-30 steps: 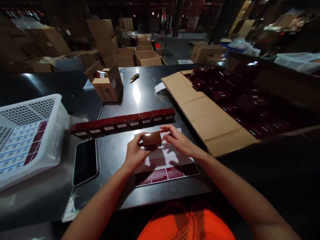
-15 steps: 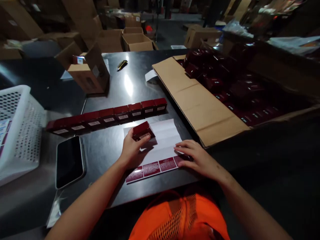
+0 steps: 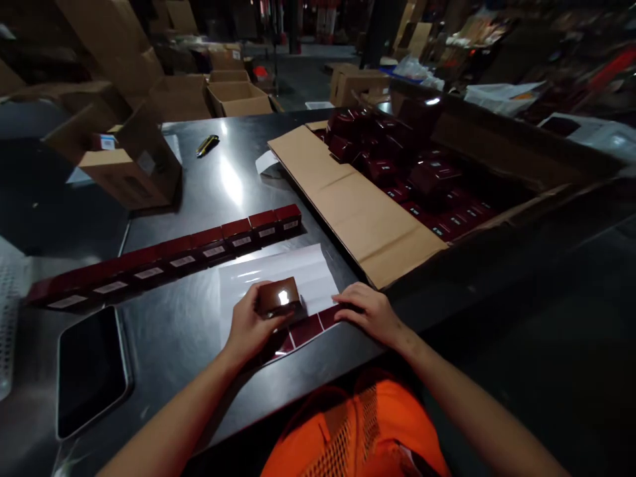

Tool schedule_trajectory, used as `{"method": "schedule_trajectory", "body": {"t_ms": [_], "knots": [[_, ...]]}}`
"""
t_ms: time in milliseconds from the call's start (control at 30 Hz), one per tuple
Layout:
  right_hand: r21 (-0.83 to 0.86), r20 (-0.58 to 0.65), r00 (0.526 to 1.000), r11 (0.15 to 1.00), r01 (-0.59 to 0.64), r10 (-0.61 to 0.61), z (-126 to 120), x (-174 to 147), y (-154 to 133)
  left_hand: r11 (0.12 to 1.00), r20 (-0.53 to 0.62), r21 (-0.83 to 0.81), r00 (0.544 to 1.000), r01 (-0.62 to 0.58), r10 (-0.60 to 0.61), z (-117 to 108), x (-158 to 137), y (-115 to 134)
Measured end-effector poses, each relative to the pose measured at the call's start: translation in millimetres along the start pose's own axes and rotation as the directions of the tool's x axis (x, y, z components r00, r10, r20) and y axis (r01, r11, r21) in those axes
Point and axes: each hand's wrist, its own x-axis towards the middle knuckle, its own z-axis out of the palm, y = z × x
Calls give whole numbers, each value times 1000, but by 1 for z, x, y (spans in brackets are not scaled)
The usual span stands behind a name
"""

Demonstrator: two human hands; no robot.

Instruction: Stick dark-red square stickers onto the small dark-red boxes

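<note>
Head view shows your left hand (image 3: pixel 248 324) gripping a small dark red box (image 3: pixel 278 298) by its near side; half a second ago that box sat higher up the white sheet (image 3: pixel 278 271), and it has since come toward you, so it now rests just above the strip of red labels (image 3: pixel 308 329) along the sheet's near edge. Your right hand (image 3: pixel 370 313) has stayed flat and open, fingers spread, pressing on the sheet's 4 o'clock corner over the end of the label strip; it grasps nothing. A judgement only: with the box brought down to the labels and the sheet pinned, a label looks about to meet the box. At 10 o'clock from the box runs a row of boxes (image 3: pixel 163 262), each with a pale label facing you, well apart from your hands. At 8 o'clock lies a phone (image 3: pixel 89 371), face up. At 1 o'clock an open carton (image 3: pixel 358 212) holds many more red boxes, its flap lying close to the sheet's right edge. Farther off at 11 o'clock stand a small cardboard box (image 3: pixel 124 172) and a knife (image 3: pixel 207 145). Nothing lies between your hands and the labels.
</note>
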Motion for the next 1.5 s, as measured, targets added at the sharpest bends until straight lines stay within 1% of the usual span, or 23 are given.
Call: {"method": "schedule_trajectory", "body": {"t_ms": [67,133,200,267,300,367,400,467,533,633,767,867,933,1067,1167,1267,1367,1433,1500], "knots": [[4,-22,1000,1000,8,-8,-1,-4,-1,1000,2,3,1000,27,-27,0,3,-2],[-32,-49,998,999,28,-30,-1,-7,-7,998,-8,-25,998,61,-62,1,6,-2],[-108,-86,995,993,45,-55,3,-5,-21,989,-11,-100,994,106,-108,1,8,0],[-146,-70,993,986,81,-92,13,3,-40,962,-14,-224,986,158,-166,2,11,1],[-128,-27,993,986,110,-115,21,10,-50,940,-19,-293,982,174,-188,2,13,2],[-57,106,980,983,172,-166,39,25,-67,889,-25,-423,979,173,-203,-2,18,2],[-26,180,967,982,188,-180,49,33,-73,868,-26,-469,980,161,-196,-6,21,2],[-10,294,941,984,179,-169,66,46,-78,841,-9,-522,985,143,-173,-17,27,1],[-25,358,924,988,151,-132,74,53,-76,829,18,-540,986,148,-164,-27,32,-1],[-16,391,915,994,112,-96,69,57,-70,835,56,-531,989,144,-136,-34,37,-4],[64,406,906,993,99,-117,60,64,-74,877,74,-463,992,126,-103,-27,40,-6],[96,467,873,990,105,-138,65,70,-80,883,44,-458,995,101,-91,-24,40,-8],[84,494,860,991,103,-131,71,72,-80,881,31,-465,996,91,-87,-24,40,-8],[39,454,882,991,126,-129,79,71,-77,874,30,-476,995,102,-100,-24,39,-5],[26,387,905,983,180,-176,83,67,-76,871,18,-476,992,119,-126,-23,38,-3],[8,289,925,967,254,-245,87,61,-76,869,9,-479,991,123,-135,-21,38,-2],[-11,155,937,948,318,-312,91,55,-76,866,6,-487,992,115,-128,-21,38,-4],[-28,68,932,933,359,-357,92,51,-77,868,-3,-486,993,105,-121,-21,38,-5],[-45,12,917,916,399,-399,93,48,-78,875,-13,-476,993,94,-114,-20,38,-6]]}}
